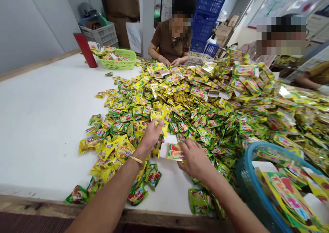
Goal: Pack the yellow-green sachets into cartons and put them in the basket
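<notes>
My left hand (pixel 153 134) is closed on a yellow candy packet (pixel 160 115) that sticks up past the thumb. My right hand (pixel 194 157) grips a small printed candy box (pixel 174 152) from its right side. The box lies on its side with a white end flap (pixel 163 150) pointing toward my left hand. Green and red packets (pixel 152 175) lie on the table just below the hands. Yellow packets (pixel 109 154) are heaped to the left of my left forearm. Behind both hands spreads a large pile of green packets (pixel 203 133).
A blue basket (pixel 248 164) of boxes stands at the near right. Printed boxes (pixel 195 80) are heaped farther back. A green basket (pixel 131 59) and a red bottle (pixel 86 50) stand at the far left of the white table (pixel 46 123). Other people (pixel 171 37) sit across and to the right.
</notes>
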A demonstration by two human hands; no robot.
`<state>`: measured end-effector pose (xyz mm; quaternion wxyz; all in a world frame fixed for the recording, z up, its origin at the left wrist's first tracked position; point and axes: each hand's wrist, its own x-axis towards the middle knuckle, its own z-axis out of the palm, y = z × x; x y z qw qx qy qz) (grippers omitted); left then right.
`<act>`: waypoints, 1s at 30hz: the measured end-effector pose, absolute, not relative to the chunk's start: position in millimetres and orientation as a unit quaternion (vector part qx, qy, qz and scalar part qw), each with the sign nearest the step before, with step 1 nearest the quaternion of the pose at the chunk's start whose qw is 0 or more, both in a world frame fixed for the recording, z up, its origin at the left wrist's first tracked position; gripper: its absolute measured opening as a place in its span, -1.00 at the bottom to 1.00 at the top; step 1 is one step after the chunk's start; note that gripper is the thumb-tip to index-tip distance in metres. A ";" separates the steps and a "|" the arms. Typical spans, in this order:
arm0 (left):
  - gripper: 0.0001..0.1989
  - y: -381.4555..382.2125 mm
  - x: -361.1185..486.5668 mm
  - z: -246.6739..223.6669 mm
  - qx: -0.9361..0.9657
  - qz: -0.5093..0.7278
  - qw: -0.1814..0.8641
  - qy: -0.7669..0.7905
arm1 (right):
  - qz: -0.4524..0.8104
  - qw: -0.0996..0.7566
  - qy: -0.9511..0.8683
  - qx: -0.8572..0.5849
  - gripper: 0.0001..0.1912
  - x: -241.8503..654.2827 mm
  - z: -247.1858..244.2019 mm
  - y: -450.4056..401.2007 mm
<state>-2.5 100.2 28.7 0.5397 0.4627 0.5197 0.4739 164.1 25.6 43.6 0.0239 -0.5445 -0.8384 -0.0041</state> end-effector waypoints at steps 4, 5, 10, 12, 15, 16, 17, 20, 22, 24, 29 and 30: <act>-0.77 91.0 8.5 26.9 0.534 0.499 0.402 0.551 | -0.021 0.179 -0.735 -0.653 -0.51 162.8 20.0 7.3; -0.77 87.5 13.0 24.9 0.548 0.499 0.373 0.558 | -0.030 0.202 -0.719 -0.665 -0.46 157.5 12.0 3.4; -0.84 72.8 29.2 14.8 0.593 0.496 0.311 0.553 | -0.051 0.234 -0.679 -0.694 -0.32 130.0 -11.2 -5.9; -0.86 70.5 31.3 13.0 0.603 0.509 0.285 0.544 | -0.059 0.236 -0.684 -0.687 -0.30 126.4 -13.9 -6.7; -0.87 68.8 32.9 14.1 0.622 0.509 0.270 0.531 | -0.082 0.231 -0.695 -0.676 -0.30 128.4 -17.0 -7.0; -0.86 68.4 33.1 15.8 0.635 0.495 0.277 0.525 | -0.087 0.231 -0.694 -0.677 -0.30 130.2 -17.9 -7.0; -0.84 68.1 33.0 18.2 0.651 0.474 0.290 0.517 | -0.091 0.231 -0.688 -0.682 -0.30 132.4 -18.7 -6.8; -0.81 69.4 29.2 28.3 0.696 0.395 0.356 0.483 | -0.104 0.238 -0.660 -0.705 -0.32 140.1 -19.2 -5.9; -0.80 73.1 23.8 35.0 0.713 0.342 0.408 0.456 | -0.123 0.243 -0.651 -0.708 -0.33 144.5 -18.3 -5.2; -0.78 77.8 17.9 39.3 0.724 0.297 0.430 0.451 | -0.146 0.246 -0.657 -0.697 -0.35 147.1 -17.1 -4.6; -0.74 83.8 10.2 40.5 0.753 0.261 0.379 0.470 | -0.176 0.243 -0.681 -0.668 -0.43 145.9 -15.9 -4.1; -0.74 83.6 9.7 40.4 0.758 0.254 0.377 0.468 | -0.177 0.241 -0.685 -0.664 -0.43 145.2 -16.1 -4.2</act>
